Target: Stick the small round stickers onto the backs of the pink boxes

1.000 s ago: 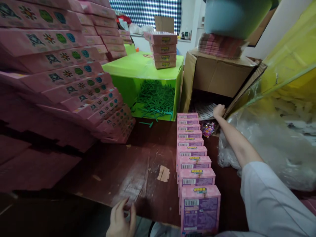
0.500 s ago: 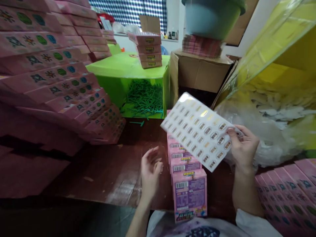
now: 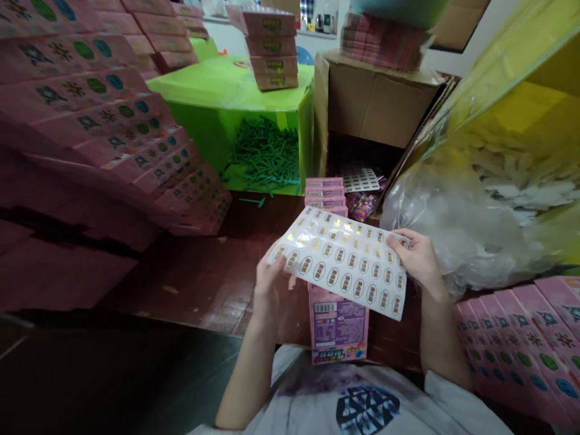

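Between my two hands is a white sticker sheet (image 3: pixel 344 260) with rows of oval gold-and-brown labels. My left hand (image 3: pixel 268 275) pinches its left edge, thumb on top. At the upper right corner my right hand (image 3: pixel 417 257) grips it, also with the thumb over the face. The sheet tilts down toward the right and catches glare. Beneath it a row of pink boxes (image 3: pixel 339 329) stands on the dark red table (image 3: pixel 194 284), partly covered by the sheet. The nearest box shows a purple printed panel and a barcode.
Tall stacks of pink boxes (image 3: pixel 113 121) rise on the left, with more pink boxes (image 3: pixel 521 338) at the lower right. A lime-green bin (image 3: pixel 190 127) holds green sticks. Behind stands an open cardboard box (image 3: pixel 367 103) with another label sheet (image 3: pixel 360 180) inside. Plastic bagging (image 3: pixel 435 229) bulges at right.
My left hand has come up and taken hold of the sheet's left edge. The sheet has moved lower and turned flatter. The view has tipped downward.
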Motion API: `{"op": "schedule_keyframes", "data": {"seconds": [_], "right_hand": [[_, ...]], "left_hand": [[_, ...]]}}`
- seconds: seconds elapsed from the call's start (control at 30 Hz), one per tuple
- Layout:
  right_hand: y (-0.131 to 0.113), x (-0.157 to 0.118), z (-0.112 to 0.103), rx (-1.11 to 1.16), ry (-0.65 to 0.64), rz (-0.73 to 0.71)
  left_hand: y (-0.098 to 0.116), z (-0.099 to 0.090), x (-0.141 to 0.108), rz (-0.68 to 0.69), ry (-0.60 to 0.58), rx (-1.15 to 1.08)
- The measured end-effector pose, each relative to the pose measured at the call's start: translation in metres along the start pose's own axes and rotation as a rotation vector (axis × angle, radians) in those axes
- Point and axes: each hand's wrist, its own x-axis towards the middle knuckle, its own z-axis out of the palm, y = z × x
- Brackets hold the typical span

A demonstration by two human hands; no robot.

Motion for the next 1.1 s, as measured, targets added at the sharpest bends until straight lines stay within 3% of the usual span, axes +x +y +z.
{"op": "schedule_keyframes", "data": {"seconds": [0.07,0.17,0.23,0.3,0.37,0.53,0.63,0.7,0.73,0.83,0.9,1.0,1.1], "right_hand": [[0.001,0.0,0.005,-0.037,-0.017,-0.076],[-0.007,-0.006,0.01,-0.216,0.014,-0.353],[-0.018,-0.015,0.01,-0.293,-0.157,-0.5],[-0.032,-0.024,0.012,-0.254,-0.447,-0.535],[-0.045,-0.031,0.019,-0.232,-0.566,-0.537],[-0.059,-0.034,0.047,-0.32,-0.388,-0.632],[-0.06,-0.029,0.053,-0.31,-0.441,-0.61],[-0.061,-0.027,0.052,-0.308,-0.522,-0.617],[-0.062,-0.026,0.051,-0.298,-0.577,-0.618],[-0.063,-0.021,0.049,-0.26,-0.685,-0.509],[-0.061,-0.017,0.049,-0.265,-0.603,-0.388],[-0.059,-0.013,0.048,-0.273,-0.418,-0.262],[-0.056,-0.01,0.044,-0.222,-0.391,-0.189]], "left_hand": [[0.001,-0.011,0.004,0.009,0.008,0.16],[-0.003,-0.021,0.007,0.116,0.07,0.277],[-0.008,-0.021,0.006,0.179,0.088,0.283],[-0.013,-0.015,0.002,0.193,0.094,0.264],[-0.016,-0.006,-0.003,0.179,0.092,0.223],[-0.012,0.01,-0.017,0.166,0.077,0.262],[0.001,0.006,-0.018,0.371,0.142,0.36],[0.011,-0.002,-0.015,0.507,0.119,0.424],[0.015,-0.006,-0.014,0.51,0.066,0.459],[0.023,-0.018,-0.01,0.35,-0.097,0.577],[0.021,-0.022,-0.01,0.357,-0.04,0.633],[0.013,-0.025,-0.009,0.475,0.127,0.681],[0.009,-0.026,-0.007,0.513,0.181,0.687]]}}
